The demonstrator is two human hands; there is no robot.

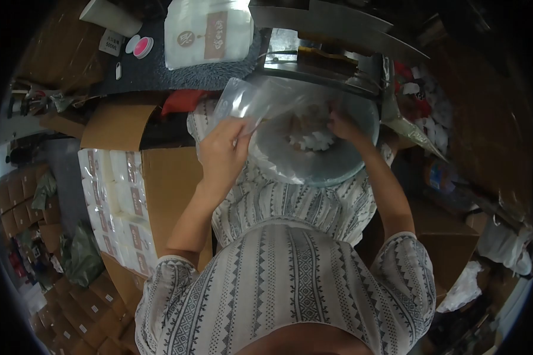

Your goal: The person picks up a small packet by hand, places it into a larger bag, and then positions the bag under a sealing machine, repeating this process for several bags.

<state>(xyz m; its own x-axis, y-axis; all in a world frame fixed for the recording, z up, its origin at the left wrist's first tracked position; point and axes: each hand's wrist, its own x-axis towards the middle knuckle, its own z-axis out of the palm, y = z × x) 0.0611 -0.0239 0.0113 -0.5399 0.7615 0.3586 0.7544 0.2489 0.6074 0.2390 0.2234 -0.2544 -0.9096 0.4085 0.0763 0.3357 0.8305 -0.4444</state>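
A clear plastic bag (pixel 238 97) is in my left hand (pixel 224 145), its fingers closed on the near edge. The film stretches right, over a round, pale basin (pixel 361 165) on my lap. White pieces with a jagged outline (pixel 311 142) show through the film near the middle of the basin. At the basin's right side is my right hand (pixel 346 127), fingers drawn together near the film and the white pieces. What its fingertips pinch, if anything, is too hazy to make out.
Left stands an open cardboard box (pixel 175 195) beside plastic-wrapped white packs (pixel 121 207). On the dark table ahead lie a wrapped white pack (pixel 208 35), a pink round tub (pixel 143 47) and a white cup (pixel 109 16). A metal machine (pixel 326 44) borders the basin's far side.
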